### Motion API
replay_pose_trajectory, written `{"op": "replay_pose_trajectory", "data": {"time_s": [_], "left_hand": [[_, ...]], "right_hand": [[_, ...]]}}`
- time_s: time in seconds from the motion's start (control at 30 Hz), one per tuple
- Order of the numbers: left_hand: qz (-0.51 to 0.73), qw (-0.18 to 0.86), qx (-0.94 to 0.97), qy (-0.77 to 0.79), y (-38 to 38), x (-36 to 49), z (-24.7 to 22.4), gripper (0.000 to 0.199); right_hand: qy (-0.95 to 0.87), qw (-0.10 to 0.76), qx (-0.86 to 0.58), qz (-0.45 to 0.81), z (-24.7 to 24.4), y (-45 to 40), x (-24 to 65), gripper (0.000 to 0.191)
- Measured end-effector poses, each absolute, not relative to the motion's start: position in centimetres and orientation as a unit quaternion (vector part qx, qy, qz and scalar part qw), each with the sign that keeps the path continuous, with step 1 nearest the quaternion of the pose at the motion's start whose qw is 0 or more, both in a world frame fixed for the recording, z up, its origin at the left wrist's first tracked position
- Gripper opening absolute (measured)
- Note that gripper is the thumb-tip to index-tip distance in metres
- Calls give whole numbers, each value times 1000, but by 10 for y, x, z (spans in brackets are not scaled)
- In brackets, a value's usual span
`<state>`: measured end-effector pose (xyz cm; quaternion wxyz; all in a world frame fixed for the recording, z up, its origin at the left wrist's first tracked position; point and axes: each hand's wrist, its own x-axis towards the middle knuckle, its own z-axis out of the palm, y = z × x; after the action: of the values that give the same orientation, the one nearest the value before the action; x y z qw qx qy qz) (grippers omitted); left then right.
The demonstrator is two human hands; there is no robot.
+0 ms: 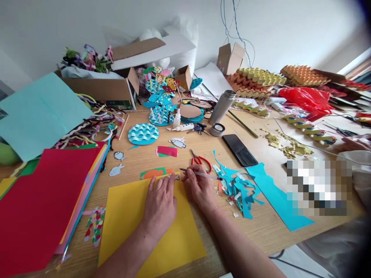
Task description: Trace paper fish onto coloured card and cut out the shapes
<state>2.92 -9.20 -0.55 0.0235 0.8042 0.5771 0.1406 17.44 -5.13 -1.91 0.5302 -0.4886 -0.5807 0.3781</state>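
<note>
My left hand (160, 202) lies flat with its fingers stretched out on a large yellow sheet of paper (174, 247), near its top edge. Its fingertips press down a small fish cutout (177, 177), which they mostly cover. My right hand (199, 189) pinches a pen (203, 174) just to the right of the fish, its dark tip pointing left, away from the paper. Beyond the sheet lie an orange and green paper piece (153, 173) and red-handled scissors (201, 160). Other fish cutouts, one white (177, 142) and one blue (116, 170), rest farther off.
Blue paper scraps (243, 189) lie right of my right hand, beside a black phone (240, 150). A steel flask (222, 106) stands behind. Stacked coloured sheets (49, 200) are at left. Glue bottles (185, 127), a wavy blue disc (143, 133) and egg trays (257, 77) sit farther back.
</note>
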Motion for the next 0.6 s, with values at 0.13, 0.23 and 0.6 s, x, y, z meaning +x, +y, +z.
{"op": "replay_pose_trajectory", "data": {"time_s": [0.13, 0.23, 0.6], "left_hand": [[168, 49, 793, 583, -88, 22, -6, 58], [187, 78, 787, 583, -85, 17, -7, 65], [209, 145, 766, 590, -80, 5, -7, 88]], "right_hand": [[-634, 506, -483, 330, -17, -54, 175, 9], [-642, 491, -475, 348, -16, -57, 172, 7], [-662, 413, -467, 416, -22, -61, 157, 8]]}}
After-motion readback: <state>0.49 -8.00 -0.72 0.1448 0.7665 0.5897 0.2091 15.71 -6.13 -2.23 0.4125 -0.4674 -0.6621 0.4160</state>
